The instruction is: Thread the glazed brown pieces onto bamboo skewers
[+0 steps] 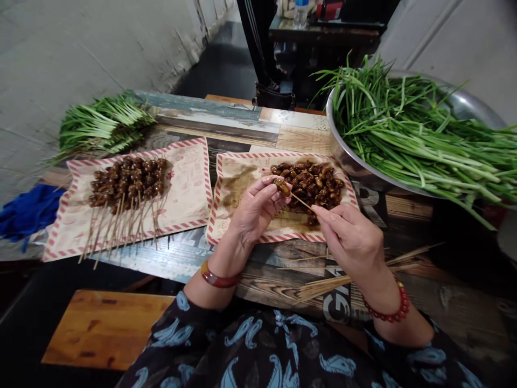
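Note:
My left hand (258, 207) pinches a glossy brown oval food piece (282, 187), which looks like a silkworm pupa, between thumb and fingers. Between thumb and forefinger, my right hand (351, 237) grips a thin bamboo skewer (302, 201), its far end reaching the held piece; whether it has gone in I cannot tell. Beneath and behind both hands, a heap of similar dark, wet pieces (319, 180) lies on a paper sheet with a red-striped border (232, 188). To the left, several loaded skewers (129, 180) rest side by side on a second striped sheet (188, 196).
Loose bamboo skewers (323, 288) lie by my right wrist. A large metal bowl (347, 153) of long green chives (424, 129) stands at the right. Cut greens (105, 124) and a blue cloth (30, 210) are at the left. A person's legs (258, 43) show beyond the table.

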`<move>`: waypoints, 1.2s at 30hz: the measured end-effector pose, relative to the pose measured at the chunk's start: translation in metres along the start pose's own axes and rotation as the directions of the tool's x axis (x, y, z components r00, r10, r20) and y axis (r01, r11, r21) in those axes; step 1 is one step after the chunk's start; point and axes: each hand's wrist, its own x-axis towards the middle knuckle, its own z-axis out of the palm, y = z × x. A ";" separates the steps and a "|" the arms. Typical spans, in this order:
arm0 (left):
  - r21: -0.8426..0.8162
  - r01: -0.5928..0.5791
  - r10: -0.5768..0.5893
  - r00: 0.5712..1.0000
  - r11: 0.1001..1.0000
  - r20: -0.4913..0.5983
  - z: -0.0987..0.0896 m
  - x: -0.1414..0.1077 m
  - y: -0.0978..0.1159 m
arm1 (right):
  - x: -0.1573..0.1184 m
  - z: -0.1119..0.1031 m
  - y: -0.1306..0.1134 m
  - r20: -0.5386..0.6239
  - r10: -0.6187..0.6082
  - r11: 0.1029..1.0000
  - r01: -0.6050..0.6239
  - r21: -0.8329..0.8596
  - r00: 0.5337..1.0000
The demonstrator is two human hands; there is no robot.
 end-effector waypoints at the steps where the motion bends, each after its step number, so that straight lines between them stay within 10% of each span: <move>1: -0.013 0.000 0.000 1.000 1.000 0.005 0.000 0.000 0.000 | 0.000 0.000 0.000 -0.003 -0.003 1.000 0.003 0.000 1.000; 36: -0.011 -0.052 0.052 0.996 0.999 0.076 0.003 -0.004 -0.009 | 0.001 0.006 -0.004 -0.069 0.035 0.999 -0.034 0.015 0.997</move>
